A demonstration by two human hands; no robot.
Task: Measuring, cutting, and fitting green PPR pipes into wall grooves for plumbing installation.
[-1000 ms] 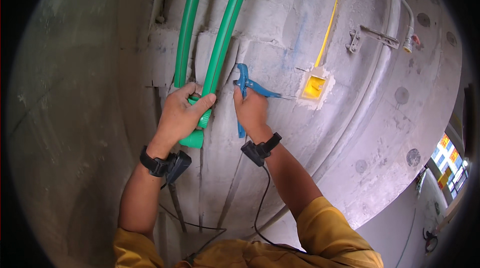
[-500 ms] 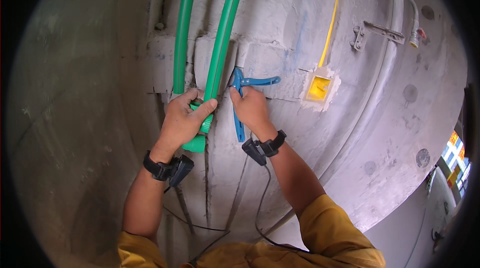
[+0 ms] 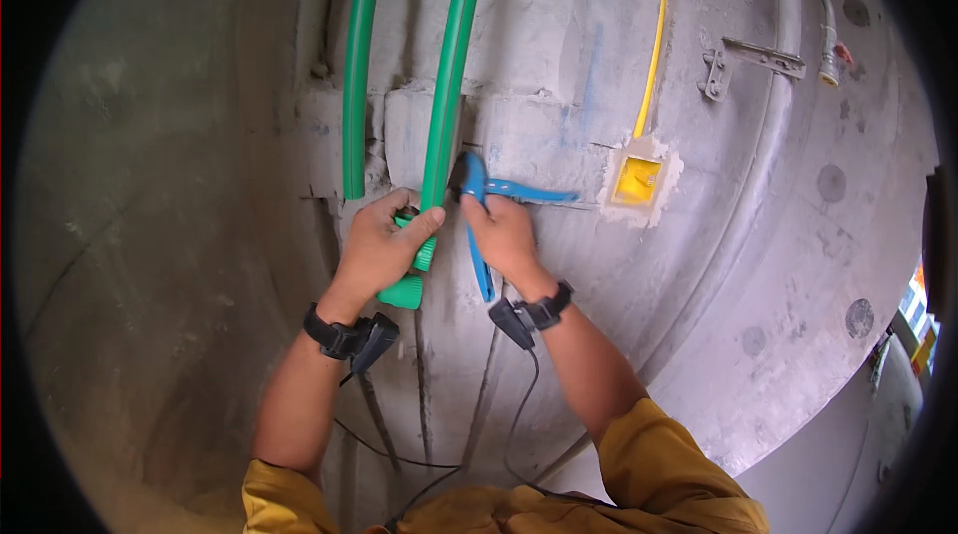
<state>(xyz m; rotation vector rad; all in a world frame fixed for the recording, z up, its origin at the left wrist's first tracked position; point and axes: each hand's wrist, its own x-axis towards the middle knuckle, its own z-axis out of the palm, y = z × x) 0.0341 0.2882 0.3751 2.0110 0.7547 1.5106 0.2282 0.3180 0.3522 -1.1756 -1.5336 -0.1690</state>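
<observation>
Gripping green fitting [image 3: 401, 292], blue cutter [image 3: 475, 178]; yellow box [image 3: 635, 183] in wall [image 3: 529, 45].

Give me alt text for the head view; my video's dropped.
The left hand grips green ribbed fittings at the lower end of a green pipe; the right hand holds a blue cutter right of that pipe. Behind is a grey wall with a second green pipe left and a yellow box right.

A yellow conduit [image 3: 655, 40] runs down toward a yellow wall box [image 3: 636, 181].
</observation>
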